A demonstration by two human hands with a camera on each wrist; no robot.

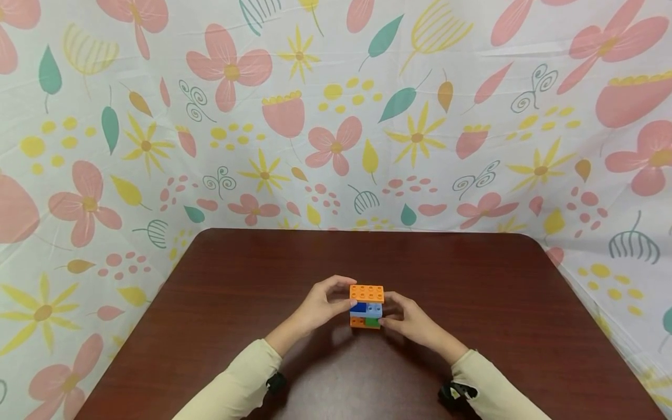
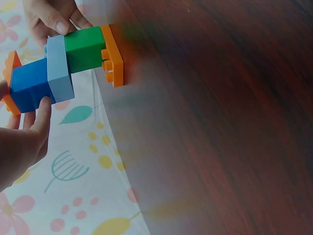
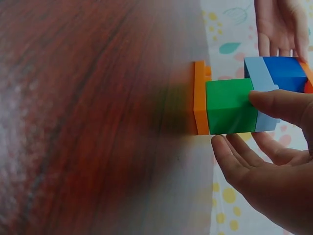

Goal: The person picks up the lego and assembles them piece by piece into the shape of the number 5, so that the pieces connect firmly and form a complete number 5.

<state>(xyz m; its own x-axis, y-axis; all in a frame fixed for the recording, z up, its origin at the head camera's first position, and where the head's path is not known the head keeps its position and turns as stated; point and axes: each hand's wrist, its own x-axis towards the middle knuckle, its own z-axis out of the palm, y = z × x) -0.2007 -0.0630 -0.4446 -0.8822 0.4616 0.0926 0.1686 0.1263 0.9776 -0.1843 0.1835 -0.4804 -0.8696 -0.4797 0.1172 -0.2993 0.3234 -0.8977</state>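
Note:
A small brick stack stands on the dark wooden table. It has an orange plate on top, dark blue and light blue bricks in the middle, and a green brick on an orange plate at the bottom. My left hand grips its left side at the dark blue brick. My right hand pinches the lower right. Its thumb lies across the green brick and its fingers curl under. The bottom orange plate meets the table.
A floral cloth hangs behind and around the table. The table's far edge and rounded corners lie beyond the stack. Beige sleeves cover both forearms, which reach in from the near edge.

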